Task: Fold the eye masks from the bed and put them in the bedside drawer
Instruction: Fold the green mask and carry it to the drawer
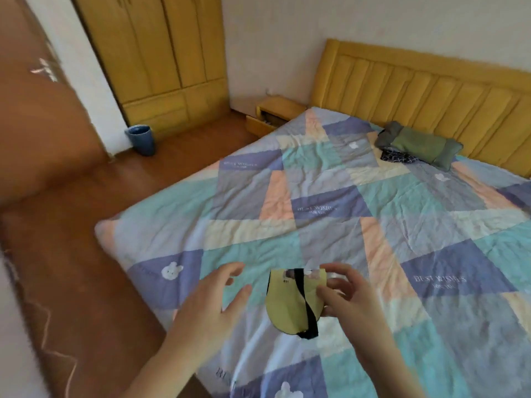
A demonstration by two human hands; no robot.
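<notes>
A yellow-green eye mask (pixel 287 303), folded in half with its black strap crossing it, is held above the patchwork quilt (pixel 330 182) near the bed's foot. My right hand (pixel 344 294) grips the mask's right edge between thumb and fingers. To the left of the mask, my left hand (pixel 212 305) hovers with fingers spread and holds nothing. The bedside drawer (pixel 260 124) stands pulled open at the far left corner of the bed, under a small yellow nightstand (pixel 280 107).
A grey-green pillow (pixel 419 145) lies by the yellow headboard (pixel 431 93), with dark patterned fabric (pixel 399 158) beside it. A blue bin (pixel 141 139) stands on the wooden floor near the wardrobe (pixel 161 58). A brown door (pixel 34 110) is at the left.
</notes>
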